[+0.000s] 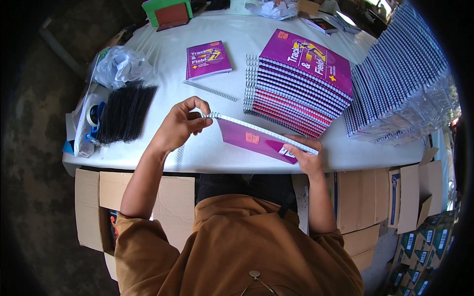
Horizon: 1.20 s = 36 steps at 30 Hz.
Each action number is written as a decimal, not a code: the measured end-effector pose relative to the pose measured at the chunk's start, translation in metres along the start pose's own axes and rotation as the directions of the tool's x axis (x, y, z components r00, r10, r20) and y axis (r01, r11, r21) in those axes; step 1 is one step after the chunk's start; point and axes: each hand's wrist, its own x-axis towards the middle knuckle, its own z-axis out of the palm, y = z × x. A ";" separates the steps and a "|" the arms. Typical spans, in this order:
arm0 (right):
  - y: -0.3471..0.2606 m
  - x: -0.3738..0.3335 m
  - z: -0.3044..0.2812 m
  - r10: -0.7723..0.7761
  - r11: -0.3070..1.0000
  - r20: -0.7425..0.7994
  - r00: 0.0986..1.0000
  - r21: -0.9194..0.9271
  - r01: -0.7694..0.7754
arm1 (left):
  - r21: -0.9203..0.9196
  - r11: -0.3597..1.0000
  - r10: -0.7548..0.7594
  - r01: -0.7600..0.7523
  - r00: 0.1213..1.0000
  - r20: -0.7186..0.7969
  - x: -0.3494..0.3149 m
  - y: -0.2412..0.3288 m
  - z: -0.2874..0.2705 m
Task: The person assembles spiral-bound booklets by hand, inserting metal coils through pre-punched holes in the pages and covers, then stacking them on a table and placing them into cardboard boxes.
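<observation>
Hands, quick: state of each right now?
Left hand: closed, fingertips pinching the coil.
Right hand: closed, holding the purple book by its end.

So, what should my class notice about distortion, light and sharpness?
Head view: the table bows at its near edge, the corners go black, the floor at left is dim, the clear wrap at right glints, the held notebook looks fairly sharp.

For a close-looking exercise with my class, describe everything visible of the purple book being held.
The purple book looks slim and paper-made, its smooth cover bearing an orange-red mark. Its long white edge faces upward, slanting down to the right. A wire coil sticks out at its left end, at the left hand's fingertips; the right hand grips the other end, above the white table.
</observation>
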 end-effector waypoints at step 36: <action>-0.003 -0.008 0.031 -0.234 0.959 0.040 0.972 -0.156 0.237 | 0.926 0.047 0.501 -0.375 0.811 0.303 -0.015 0.063 0.019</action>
